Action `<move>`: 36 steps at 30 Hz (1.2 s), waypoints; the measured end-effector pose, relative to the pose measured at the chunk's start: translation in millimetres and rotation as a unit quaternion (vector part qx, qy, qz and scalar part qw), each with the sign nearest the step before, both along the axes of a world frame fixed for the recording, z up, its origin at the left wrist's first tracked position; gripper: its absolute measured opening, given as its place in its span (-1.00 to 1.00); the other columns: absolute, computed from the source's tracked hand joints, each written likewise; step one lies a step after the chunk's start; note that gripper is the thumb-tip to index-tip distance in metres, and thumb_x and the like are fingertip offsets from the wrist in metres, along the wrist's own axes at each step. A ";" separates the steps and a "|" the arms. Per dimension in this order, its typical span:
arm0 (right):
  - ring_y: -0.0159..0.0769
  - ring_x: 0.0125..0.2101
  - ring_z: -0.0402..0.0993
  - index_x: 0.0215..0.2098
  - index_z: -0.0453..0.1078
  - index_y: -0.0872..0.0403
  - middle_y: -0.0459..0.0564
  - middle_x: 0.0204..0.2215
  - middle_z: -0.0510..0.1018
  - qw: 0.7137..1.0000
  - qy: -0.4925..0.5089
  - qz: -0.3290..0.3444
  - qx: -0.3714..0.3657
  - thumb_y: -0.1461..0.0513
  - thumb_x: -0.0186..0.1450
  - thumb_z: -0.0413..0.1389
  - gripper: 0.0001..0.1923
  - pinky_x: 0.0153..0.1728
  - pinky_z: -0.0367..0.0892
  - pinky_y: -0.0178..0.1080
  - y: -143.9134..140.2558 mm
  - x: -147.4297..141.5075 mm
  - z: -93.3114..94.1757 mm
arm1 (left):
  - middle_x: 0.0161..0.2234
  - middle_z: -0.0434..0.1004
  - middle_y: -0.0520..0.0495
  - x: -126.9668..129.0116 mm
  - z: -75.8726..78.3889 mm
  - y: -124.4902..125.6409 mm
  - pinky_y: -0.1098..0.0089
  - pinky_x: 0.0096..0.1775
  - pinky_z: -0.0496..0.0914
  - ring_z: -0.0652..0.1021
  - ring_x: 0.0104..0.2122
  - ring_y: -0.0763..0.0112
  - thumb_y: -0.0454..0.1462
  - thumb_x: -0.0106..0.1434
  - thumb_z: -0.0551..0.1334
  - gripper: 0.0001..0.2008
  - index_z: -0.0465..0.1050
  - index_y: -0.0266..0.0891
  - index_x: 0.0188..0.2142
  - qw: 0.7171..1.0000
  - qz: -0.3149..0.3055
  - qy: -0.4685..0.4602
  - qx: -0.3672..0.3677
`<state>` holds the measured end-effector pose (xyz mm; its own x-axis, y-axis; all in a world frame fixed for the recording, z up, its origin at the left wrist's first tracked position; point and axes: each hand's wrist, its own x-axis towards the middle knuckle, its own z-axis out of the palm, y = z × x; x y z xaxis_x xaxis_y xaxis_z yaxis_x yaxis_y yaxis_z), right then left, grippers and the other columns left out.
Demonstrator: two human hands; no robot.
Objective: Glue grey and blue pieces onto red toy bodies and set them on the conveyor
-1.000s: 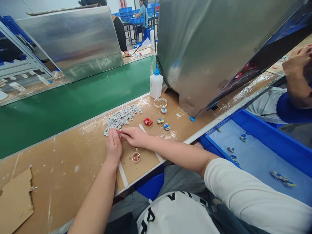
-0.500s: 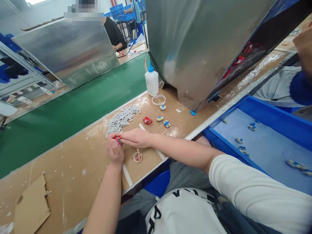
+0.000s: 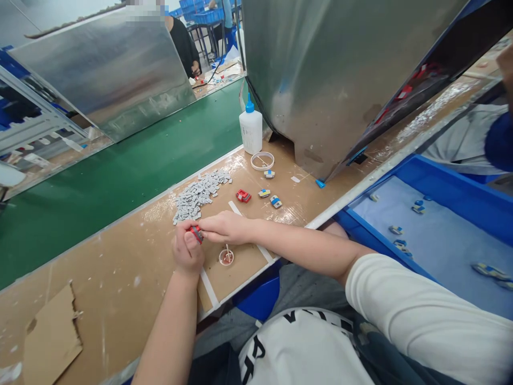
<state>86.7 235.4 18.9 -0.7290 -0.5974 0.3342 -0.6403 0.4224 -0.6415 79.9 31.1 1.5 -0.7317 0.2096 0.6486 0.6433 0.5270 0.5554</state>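
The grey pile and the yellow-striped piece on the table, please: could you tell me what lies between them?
A red piece lies between them, as the head view shows.

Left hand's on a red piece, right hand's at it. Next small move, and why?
Probably a light press with the right hand on the red-and-grey piece, the left hand bracing it. The left grips the piece and the right reaches its edge, so neither needs to regrip. Whether its grey part sits flush is too small to tell, so a gentle press seems safest.
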 end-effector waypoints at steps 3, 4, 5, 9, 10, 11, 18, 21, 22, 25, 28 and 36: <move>-0.26 -0.25 0.45 -0.10 0.41 0.08 0.00 -0.23 0.59 0.997 -0.038 0.020 -0.063 0.10 0.61 -0.07 -0.71 -0.19 0.24 -0.27 -2.2 -1.1 -3.4 | -0.30 0.61 -0.12 1.0 0.9 0.9 0.26 -0.25 0.42 0.58 -0.36 0.25 0.09 0.59 -0.02 -0.49 0.52 -0.21 -0.11 1.000 0.008 0.007 -0.008; -0.26 -0.23 0.46 -0.08 0.41 0.09 0.02 -0.21 0.59 0.995 -0.049 0.025 -0.083 0.11 0.61 -0.07 -0.71 -0.15 0.27 -0.27 -3.1 -2.1 -4.1 | -0.29 0.61 -0.12 0.9 0.8 2.2 0.25 -0.25 0.42 0.58 -0.35 0.25 0.09 0.59 -0.01 -0.50 0.52 -0.20 -0.11 1.000 0.013 -0.002 0.000; -0.25 -0.20 0.47 -0.06 0.42 0.10 0.03 -0.19 0.60 0.993 -0.058 0.028 -0.098 0.11 0.61 -0.07 -0.70 -0.12 0.29 -0.26 -3.7 -3.4 -4.4 | -0.29 0.61 -0.12 0.5 0.5 4.0 0.25 -0.24 0.43 0.58 -0.34 0.24 0.10 0.58 0.00 -0.50 0.52 -0.20 -0.12 1.000 0.019 -0.018 0.015; -0.22 -0.11 0.52 0.04 0.43 0.11 0.10 -0.07 0.65 0.992 -0.069 0.036 -0.095 0.13 0.63 -0.07 -0.70 -0.05 0.34 -0.23 -1.4 -11.4 -2.8 | -0.28 0.58 -0.09 -4.7 -2.4 12.7 0.23 -0.19 0.44 0.56 -0.29 0.25 0.14 0.58 -0.03 -0.47 0.49 -0.18 -0.16 0.991 0.030 -0.090 0.092; -0.21 -0.11 0.53 0.07 0.43 0.11 0.11 -0.05 0.66 0.993 -0.068 0.039 -0.085 0.13 0.63 -0.06 -0.70 -0.05 0.34 -0.23 0.2 -13.4 -2.4 | -0.28 0.57 -0.09 -6.5 -3.5 14.1 0.24 -0.19 0.44 0.55 -0.29 0.26 0.14 0.58 -0.05 -0.46 0.48 -0.18 -0.17 0.989 0.031 -0.101 0.101; -0.21 -0.11 0.53 0.09 0.43 0.11 0.12 -0.04 0.66 0.994 -0.067 0.042 -0.074 0.13 0.63 -0.05 -0.70 -0.05 0.35 -0.22 1.8 -15.0 -2.4 | -0.28 0.56 -0.08 -8.2 -4.6 15.0 0.24 -0.19 0.43 0.54 -0.29 0.26 0.14 0.58 -0.05 -0.45 0.48 -0.18 -0.18 0.988 0.029 -0.112 0.105; -0.22 -0.12 0.54 0.08 0.47 0.10 0.11 -0.03 0.68 0.995 -0.083 0.018 -0.053 0.11 0.63 -0.01 -0.70 -0.10 0.33 -0.25 -0.5 -15.8 -8.0 | -0.33 0.47 -0.01 -8.0 -5.5 19.7 0.32 -0.32 0.36 0.45 -0.36 0.33 0.20 0.50 0.09 -0.49 0.45 -0.16 -0.22 0.959 0.026 -0.216 0.181; -0.25 -0.13 0.51 0.04 0.49 0.09 0.07 -0.07 0.68 0.994 -0.088 0.002 -0.060 0.09 0.63 -0.02 -0.68 -0.11 0.29 -0.27 2.0 -15.5 -3.6 | -0.41 0.40 0.04 -4.8 3.4 25.7 0.38 -0.47 0.27 0.37 -0.49 0.38 0.19 0.48 0.09 -0.53 0.41 -0.13 -0.21 0.932 0.005 -0.284 0.224; -0.26 -0.16 0.50 -0.03 0.50 0.09 0.04 -0.12 0.67 0.994 -0.084 -0.007 -0.063 0.06 0.63 -0.03 -0.65 -0.12 0.27 -0.27 5.7 -15.7 -0.6 | -0.45 0.37 0.07 -4.8 7.7 27.1 0.40 -0.52 0.21 0.32 -0.56 0.41 0.18 0.48 0.08 -0.55 0.39 -0.12 -0.21 0.922 -0.007 -0.309 0.232; -0.32 -0.30 0.40 -0.36 0.38 0.09 -0.05 -0.36 0.52 0.996 -0.056 0.014 -0.061 -0.04 0.62 -0.04 -0.49 -0.20 0.18 -0.27 22.6 -15.7 10.6 | -0.48 0.33 0.12 -9.7 21.6 26.0 0.46 -0.59 0.07 0.18 -0.66 0.48 0.13 0.41 0.15 -0.64 0.33 -0.08 -0.21 0.865 -0.075 -0.399 0.294; -0.39 -0.43 0.23 -0.52 0.14 0.05 -0.14 -0.50 0.29 0.992 -0.025 0.119 -0.022 -0.02 0.55 0.05 -0.46 -0.29 0.09 -0.25 37.0 -13.5 18.7 | -0.43 0.39 0.10 -18.4 30.2 16.5 0.52 -0.59 0.06 0.17 -0.64 0.52 -0.04 0.24 0.29 -0.74 0.33 -0.07 -0.19 0.769 -0.145 -0.470 0.410; -0.42 -0.52 0.02 -0.57 0.15 0.05 -0.21 -0.60 0.21 0.973 -0.071 0.191 0.108 0.14 0.39 0.16 -0.57 -0.40 -0.02 -0.23 27.6 -4.0 13.2 | -0.51 0.30 0.10 -24.9 29.7 5.6 0.54 -0.65 0.03 0.14 -0.68 0.54 -0.13 0.31 0.23 -0.85 0.36 -0.13 -0.28 0.713 -0.171 -0.501 0.460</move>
<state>82.6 262.9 32.2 -0.4702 -0.8787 0.0827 -0.6877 0.3060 -0.6584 55.0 36.7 31.2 -0.9324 0.3097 -0.1865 -0.3163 -0.4490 0.8357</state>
